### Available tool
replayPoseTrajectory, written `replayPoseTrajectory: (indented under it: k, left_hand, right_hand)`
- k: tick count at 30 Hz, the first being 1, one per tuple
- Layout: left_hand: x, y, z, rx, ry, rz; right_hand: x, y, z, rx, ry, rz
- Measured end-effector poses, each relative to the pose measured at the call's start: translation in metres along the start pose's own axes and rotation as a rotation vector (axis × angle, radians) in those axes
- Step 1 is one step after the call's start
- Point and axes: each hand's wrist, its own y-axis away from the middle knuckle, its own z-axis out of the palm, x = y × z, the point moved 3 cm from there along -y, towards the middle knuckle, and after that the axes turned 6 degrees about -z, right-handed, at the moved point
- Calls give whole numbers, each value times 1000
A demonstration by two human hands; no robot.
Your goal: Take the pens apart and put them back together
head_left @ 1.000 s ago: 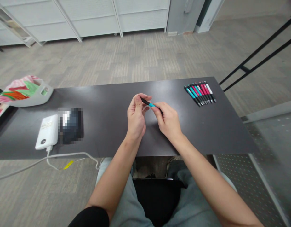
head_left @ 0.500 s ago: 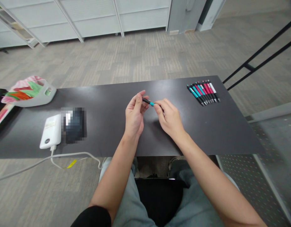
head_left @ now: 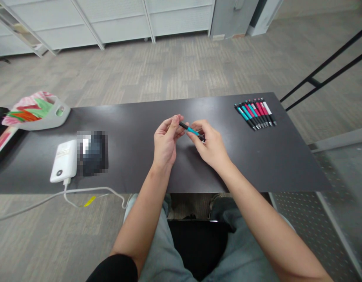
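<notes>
Over the middle of the dark table [head_left: 257, 164] I hold a black and teal pen [head_left: 192, 131] between both hands. My left hand [head_left: 165, 143] pinches the pen's black end with thumb and fingertips. My right hand [head_left: 212, 145] is closed round the other end, fingers curled over the barrel. The pen lies slanted, its left end higher.
A row of several teal, red and white pens [head_left: 256, 114] lies at the table's far right. On the left are a white power bank [head_left: 64, 166] with a cable [head_left: 89, 190], a blurred dark object [head_left: 93, 153], and a grey tray [head_left: 46, 117] of coloured things.
Both hands stayed together on the pen. My right fingers slid back along the barrel, showing more of the teal part.
</notes>
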Motion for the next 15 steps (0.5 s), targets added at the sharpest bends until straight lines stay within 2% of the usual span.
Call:
replayPoseTrajectory:
  k: [4,10,15]
  left_hand:
    - [-1,-1,-1,27,-41,18]
    - [2,-1,-2,36,-74,42]
    - [2,-1,-2,32,-103,53]
  right_hand:
    - [1,0,3,-63,-31,85]
    - [1,-2,1,-51,-8,58]
    - [1,-2,0,-135,-21,67]
